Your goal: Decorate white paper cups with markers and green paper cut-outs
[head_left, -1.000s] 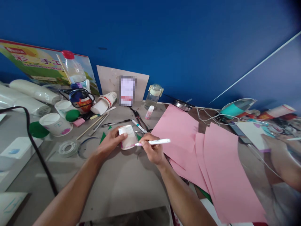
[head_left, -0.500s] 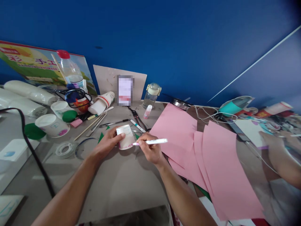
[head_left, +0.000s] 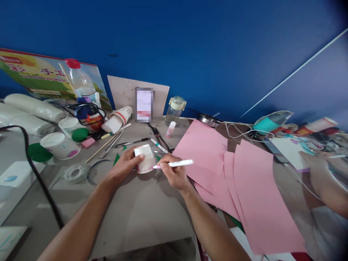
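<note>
My left hand is closed around the side of a white paper cup, its thumb lying across the front. Pink marks run along the cup's lower edge, and a thin blue line shows near the top. In my right hand is a white marker pen, gripped like a pencil. The marker's pink tip meets the cup's lower right edge, or sits very close to it. Just behind the cup lie a second marker and a pair of dark-handled scissors.
Pink paper sheets spread over the right side. Left of my arm are a tape roll, paper cups and wooden sticks. A glass bottle and a propped phone stand behind. Another person's arm rests far right.
The pink marks along the cup's lower edge look a little fuller near the marker tip. Both hands keep nearly the same position and hold.
</note>
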`<state>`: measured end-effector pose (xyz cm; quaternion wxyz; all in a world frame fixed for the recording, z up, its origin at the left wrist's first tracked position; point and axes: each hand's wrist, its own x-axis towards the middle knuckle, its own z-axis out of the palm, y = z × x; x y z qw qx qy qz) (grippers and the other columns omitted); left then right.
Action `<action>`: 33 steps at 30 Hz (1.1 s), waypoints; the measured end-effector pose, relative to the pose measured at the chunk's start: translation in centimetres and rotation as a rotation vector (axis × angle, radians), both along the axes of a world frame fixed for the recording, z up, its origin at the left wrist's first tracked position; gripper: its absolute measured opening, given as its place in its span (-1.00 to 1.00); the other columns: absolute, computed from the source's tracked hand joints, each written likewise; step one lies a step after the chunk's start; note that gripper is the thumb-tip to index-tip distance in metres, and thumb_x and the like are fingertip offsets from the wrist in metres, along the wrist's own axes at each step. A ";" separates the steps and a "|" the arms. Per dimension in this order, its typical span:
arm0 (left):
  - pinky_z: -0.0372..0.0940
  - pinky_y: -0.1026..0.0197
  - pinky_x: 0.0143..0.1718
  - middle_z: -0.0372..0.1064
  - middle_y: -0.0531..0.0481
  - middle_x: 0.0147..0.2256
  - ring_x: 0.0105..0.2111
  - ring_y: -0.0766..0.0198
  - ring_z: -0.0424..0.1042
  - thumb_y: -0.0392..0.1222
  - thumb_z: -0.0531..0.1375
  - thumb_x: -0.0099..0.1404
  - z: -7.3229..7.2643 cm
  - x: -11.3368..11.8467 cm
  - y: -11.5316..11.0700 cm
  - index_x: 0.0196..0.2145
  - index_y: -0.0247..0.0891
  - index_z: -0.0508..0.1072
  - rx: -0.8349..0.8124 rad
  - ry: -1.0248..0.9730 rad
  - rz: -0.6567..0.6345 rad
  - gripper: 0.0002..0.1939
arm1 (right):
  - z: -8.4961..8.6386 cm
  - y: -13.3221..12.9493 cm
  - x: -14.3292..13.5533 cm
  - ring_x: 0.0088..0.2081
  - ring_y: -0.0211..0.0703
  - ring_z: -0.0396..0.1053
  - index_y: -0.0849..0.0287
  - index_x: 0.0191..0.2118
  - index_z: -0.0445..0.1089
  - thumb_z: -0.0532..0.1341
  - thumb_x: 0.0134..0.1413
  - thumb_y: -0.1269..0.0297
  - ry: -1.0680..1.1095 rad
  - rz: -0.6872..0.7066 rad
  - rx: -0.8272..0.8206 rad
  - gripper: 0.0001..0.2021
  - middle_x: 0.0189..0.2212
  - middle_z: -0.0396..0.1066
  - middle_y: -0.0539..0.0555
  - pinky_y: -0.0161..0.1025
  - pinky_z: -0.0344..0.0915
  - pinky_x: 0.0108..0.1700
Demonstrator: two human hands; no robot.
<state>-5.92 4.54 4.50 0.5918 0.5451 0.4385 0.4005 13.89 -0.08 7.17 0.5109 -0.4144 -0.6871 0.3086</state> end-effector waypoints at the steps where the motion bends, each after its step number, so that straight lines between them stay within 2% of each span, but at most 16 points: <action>1: 0.25 0.19 -0.34 0.49 -0.19 -0.17 -0.27 0.07 0.42 0.12 0.29 0.12 0.0 0.0 0.0 -0.05 -0.32 0.47 -0.005 -0.003 0.000 -0.45 | 0.0 0.0 0.0 -0.52 -0.23 0.25 0.16 -0.46 0.40 0.10 0.18 0.25 0.010 -0.005 -0.011 -0.76 -0.59 0.32 -0.01 -0.26 0.20 -0.42; 9: 0.26 0.17 -0.32 0.49 -0.20 -0.19 -0.26 0.04 0.42 0.12 0.30 0.10 0.1 0.1 0.0 -0.07 -0.33 0.47 -0.004 -0.005 0.006 -0.45 | -0.1 0.0 0.1 -0.51 -0.24 0.25 0.15 -0.48 0.38 0.10 0.17 0.26 0.010 -0.019 -0.031 -0.77 -0.59 0.32 -0.01 -0.27 0.21 -0.42; 15: 0.24 0.22 -0.37 0.50 -0.16 -0.20 -0.31 0.12 0.41 0.11 0.29 0.12 -0.3 -0.1 0.0 -0.07 -0.32 0.46 -0.029 -0.014 -0.003 -0.47 | 0.0 0.1 0.4 -0.49 -0.23 0.25 0.14 -0.49 0.36 0.11 0.16 0.27 0.051 -0.018 -0.004 -0.78 -0.58 0.33 -0.01 -0.25 0.20 -0.38; 25: 0.30 0.15 -0.24 0.47 -0.18 -0.06 -0.22 0.10 0.44 0.05 0.27 0.17 -1.3 -0.4 0.1 0.08 -0.27 0.41 -0.074 -0.098 -0.026 -0.43 | 0.3 0.0 0.4 -0.51 -0.25 0.23 0.16 -0.50 0.37 0.11 0.15 0.31 0.043 -0.011 -0.003 -0.78 -0.60 0.30 -0.03 -0.26 0.18 -0.39; 33: 0.30 0.15 -0.21 0.47 -0.16 -0.08 -0.22 0.10 0.42 0.05 0.29 0.16 -1.4 -0.5 0.2 0.07 -0.25 0.41 -0.083 -0.126 -0.038 -0.43 | 0.1 0.1 0.2 -0.49 -0.24 0.28 0.16 -0.50 0.38 0.12 0.15 0.29 0.031 0.001 -0.007 -0.77 -0.59 0.33 -0.02 -0.27 0.20 -0.38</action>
